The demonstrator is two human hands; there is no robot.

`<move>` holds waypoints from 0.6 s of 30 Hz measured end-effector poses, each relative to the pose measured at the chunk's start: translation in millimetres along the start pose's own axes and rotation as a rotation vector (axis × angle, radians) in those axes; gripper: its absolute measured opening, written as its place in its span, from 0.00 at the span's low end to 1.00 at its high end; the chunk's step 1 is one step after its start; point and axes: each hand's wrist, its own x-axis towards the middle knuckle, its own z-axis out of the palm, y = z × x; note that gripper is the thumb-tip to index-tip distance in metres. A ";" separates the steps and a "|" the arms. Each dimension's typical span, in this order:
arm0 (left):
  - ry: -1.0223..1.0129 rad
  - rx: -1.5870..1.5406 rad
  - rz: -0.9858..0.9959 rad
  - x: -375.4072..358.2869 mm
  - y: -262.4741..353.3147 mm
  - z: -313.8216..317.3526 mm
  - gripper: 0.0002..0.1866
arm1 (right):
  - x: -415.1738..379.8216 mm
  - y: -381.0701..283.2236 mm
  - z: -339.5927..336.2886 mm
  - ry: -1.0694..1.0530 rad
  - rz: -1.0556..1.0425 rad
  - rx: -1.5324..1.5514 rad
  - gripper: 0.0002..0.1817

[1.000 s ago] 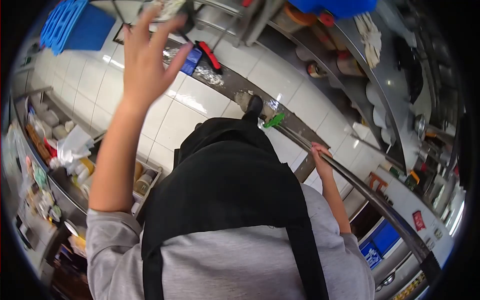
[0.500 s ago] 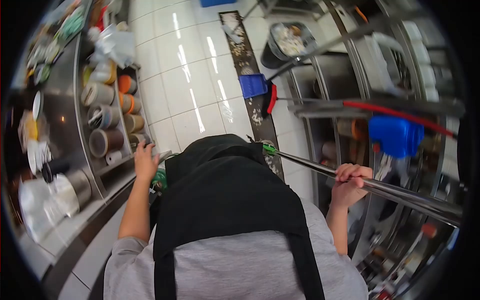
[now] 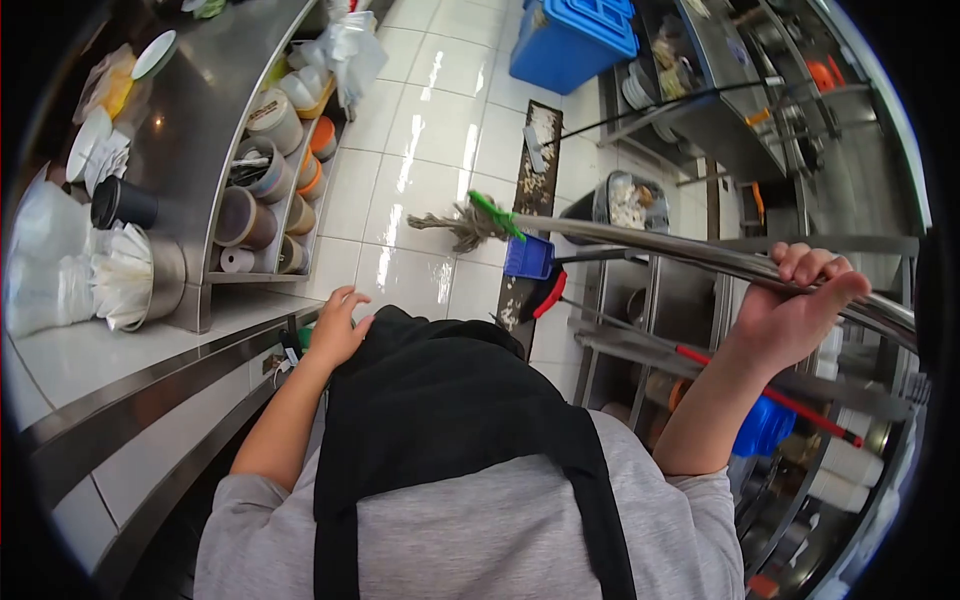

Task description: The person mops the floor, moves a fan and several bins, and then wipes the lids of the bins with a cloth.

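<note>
My right hand [image 3: 792, 315] is wrapped round the metal handle of a mop [image 3: 690, 250], on the right of the view. The handle runs leftward to a green clamp [image 3: 492, 213] with grey mop strands [image 3: 455, 230] hanging from it over the white tiles. Close to the black apron [image 3: 450, 385], my left hand [image 3: 340, 328] is held with its fingers slightly spread and nothing in them. Near the mop head, a blue dustpan [image 3: 528, 258] and a red-and-black broom [image 3: 548, 294] stand by a dark floor strip littered with pale scraps.
To the left, a steel counter [image 3: 205, 85] holds tubs on its shelves. A bin of scraps [image 3: 625, 203] stands right of the floor strip [image 3: 540, 165]. Further off is a blue lidded container [image 3: 570, 45]. Steel shelving [image 3: 690, 300] lines the right side.
The mop head has swung forward from beside the apron into full view above the tiles. My right hand has risen with the handle, and the view has shifted.
</note>
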 end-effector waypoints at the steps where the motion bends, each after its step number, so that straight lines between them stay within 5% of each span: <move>1: 0.044 -0.044 0.076 15.8 9.9 -1.7 0.16 | 8.7 -0.2 6.3 -0.031 -0.014 0.037 0.26; 5: 0.042 -0.303 0.321 113.3 101.2 -16.4 0.19 | 49.1 -1.2 48.1 -0.195 -0.001 0.182 0.23; 8: 0.262 -0.369 0.526 188.2 186.3 -15.1 0.38 | 105.5 -27.4 51.5 -0.302 0.093 0.407 0.20; 11: 0.348 -0.611 0.352 261.8 245.6 13.1 0.49 | 129.7 -27.8 52.3 -0.599 0.264 0.481 0.13; 14: 0.603 -0.721 0.262 331.5 252.4 50.1 0.30 | 137.6 -7.9 55.7 -0.504 0.335 0.417 0.13; 16: 0.533 -0.745 0.150 359.6 255.1 44.2 0.17 | 171.9 -2.9 27.9 -0.609 0.302 0.516 0.13; 17: 0.750 -0.786 0.185 381.2 257.0 62.4 0.16 | 213.0 -17.8 -5.0 -0.599 0.174 0.509 0.13; 18: 0.776 -0.817 0.156 404.3 249.7 79.9 0.16 | 258.6 -50.1 -35.5 -0.709 0.359 0.559 0.05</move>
